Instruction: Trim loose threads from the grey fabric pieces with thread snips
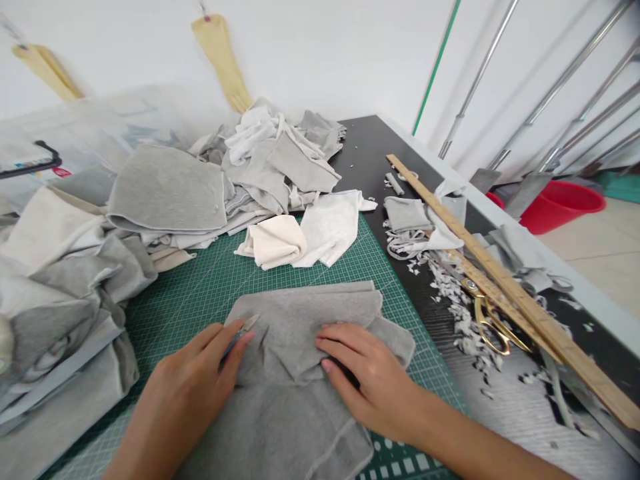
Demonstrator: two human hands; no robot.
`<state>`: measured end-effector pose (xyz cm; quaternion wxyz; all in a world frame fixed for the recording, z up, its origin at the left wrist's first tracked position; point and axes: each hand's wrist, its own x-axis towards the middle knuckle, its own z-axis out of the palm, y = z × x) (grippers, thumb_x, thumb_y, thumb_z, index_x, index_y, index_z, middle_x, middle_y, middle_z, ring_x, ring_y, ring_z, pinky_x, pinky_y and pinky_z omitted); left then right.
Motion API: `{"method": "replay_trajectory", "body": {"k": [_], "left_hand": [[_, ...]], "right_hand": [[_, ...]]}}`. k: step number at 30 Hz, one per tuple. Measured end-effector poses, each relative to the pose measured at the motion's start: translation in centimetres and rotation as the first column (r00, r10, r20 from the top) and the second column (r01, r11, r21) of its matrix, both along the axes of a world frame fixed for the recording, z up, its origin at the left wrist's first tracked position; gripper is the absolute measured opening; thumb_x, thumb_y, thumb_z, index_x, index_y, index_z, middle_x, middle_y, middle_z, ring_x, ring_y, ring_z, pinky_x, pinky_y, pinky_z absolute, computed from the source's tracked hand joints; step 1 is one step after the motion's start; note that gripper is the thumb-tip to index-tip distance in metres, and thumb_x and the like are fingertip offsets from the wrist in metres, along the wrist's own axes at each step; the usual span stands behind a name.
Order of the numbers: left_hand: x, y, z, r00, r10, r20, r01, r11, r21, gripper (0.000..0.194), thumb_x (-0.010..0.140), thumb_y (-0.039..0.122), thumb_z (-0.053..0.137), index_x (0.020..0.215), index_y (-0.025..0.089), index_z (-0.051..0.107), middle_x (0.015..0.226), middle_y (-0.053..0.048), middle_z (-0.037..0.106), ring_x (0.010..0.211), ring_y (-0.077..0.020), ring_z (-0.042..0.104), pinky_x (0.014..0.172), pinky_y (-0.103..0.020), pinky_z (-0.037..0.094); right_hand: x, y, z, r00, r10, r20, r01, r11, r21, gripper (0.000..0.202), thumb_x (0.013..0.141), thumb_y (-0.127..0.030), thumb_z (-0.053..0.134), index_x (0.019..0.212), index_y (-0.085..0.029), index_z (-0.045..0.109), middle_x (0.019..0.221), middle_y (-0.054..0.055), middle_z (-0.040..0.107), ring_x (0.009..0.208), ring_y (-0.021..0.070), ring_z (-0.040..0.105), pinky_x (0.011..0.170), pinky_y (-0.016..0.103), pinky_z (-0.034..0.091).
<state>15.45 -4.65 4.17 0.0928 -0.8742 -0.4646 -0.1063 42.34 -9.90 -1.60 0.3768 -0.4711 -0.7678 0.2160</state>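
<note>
"Where's the grey cloth (293, 363)?"

"Call it the centre of the clock. It lies folded and creased on the green cutting mat (185, 297), its lower part running towards 6."

"And the left hand (197, 373)?"

"At 9 o'clock, closed round a small pointed tool (249, 324), gripped between thumb and forefinger, tip towards 1."

"The right hand (367, 370)?"

"At 3, fingers side by side on the cloth, thumb a little below them. Whether it pinches a fold, I can't tell."

"What's around them?"

"A folded cream cloth (277, 241) near 12, touching a white cloth (333, 223) just clockwise of it. A heap of fabric pieces (170, 183) spreads at 11. Gold-handled scissors (493, 327) lie towards 3, beside a long wooden ruler (480, 250) at 2, with grey scraps (465, 313) strewn about."
</note>
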Motion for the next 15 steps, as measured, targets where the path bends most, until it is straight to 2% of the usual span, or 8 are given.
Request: {"method": "replay_trajectory", "body": {"k": [2,6,8,11,15], "left_hand": [[-0.6,0.3,0.1,1.0,0.002,0.005,-0.002,1.0,0.012,0.036,0.104,0.044,0.036,0.113,0.021,0.062,0.099,-0.006,0.073,0.078,-0.0205,0.072,0.061,-0.032,0.056],[-1.9,0.8,0.3,0.994,0.109,0.019,-0.111,0.988,0.109,0.038,0.101,0.049,0.043,0.123,0.022,0.06,0.105,-0.006,0.072,0.083,-0.0217,0.072,0.066,-0.032,0.057],[-2.3,0.9,0.3,0.994,0.114,-0.001,-0.113,0.99,0.083,0.039,0.101,0.049,0.043,0.124,0.022,0.06,0.106,-0.007,0.072,0.086,-0.0219,0.072,0.068,-0.032,0.057],[-2.8,1.0,0.3,0.998,0.069,0.001,-0.069,0.998,0.016,0.033,0.101,0.045,0.044,0.115,0.021,0.063,0.105,-0.006,0.073,0.089,-0.0214,0.072,0.076,-0.032,0.058],[-3.0,1.0,0.5,0.991,0.128,0.036,-0.13,0.99,0.053,0.036,0.101,0.049,0.042,0.114,0.022,0.063,0.102,-0.006,0.073,0.084,-0.0209,0.072,0.074,-0.032,0.058]], "right_hand": [[0.0,0.0,0.0,1.0,0.002,-0.003,-0.002,1.0,0.0,0.029,0.095,-0.021,0.054,0.122,-0.02,0.067,0.123,0.009,0.07,0.114,0.0227,0.065,0.102,0.04,0.056],[0.1,0.0,0.0,1.0,0.008,0.003,-0.008,1.0,0.004,0.03,0.095,-0.02,0.054,0.122,-0.019,0.067,0.122,0.009,0.07,0.113,0.0229,0.065,0.102,0.041,0.056],[0.0,0.0,0.0,1.0,0.007,0.008,-0.007,1.0,0.005,0.03,0.095,-0.02,0.054,0.122,-0.019,0.067,0.122,0.009,0.07,0.113,0.0231,0.065,0.103,0.041,0.056],[0.0,0.1,0.0,1.0,-0.006,0.009,0.006,1.0,0.019,0.03,0.095,-0.02,0.054,0.122,-0.02,0.067,0.122,0.009,0.071,0.113,0.0238,0.066,0.102,0.042,0.057],[0.0,0.2,0.1,1.0,-0.008,0.001,0.008,0.999,0.033,0.031,0.094,-0.02,0.055,0.123,-0.022,0.067,0.121,0.009,0.071,0.113,0.0237,0.067,0.1,0.042,0.058]]}}
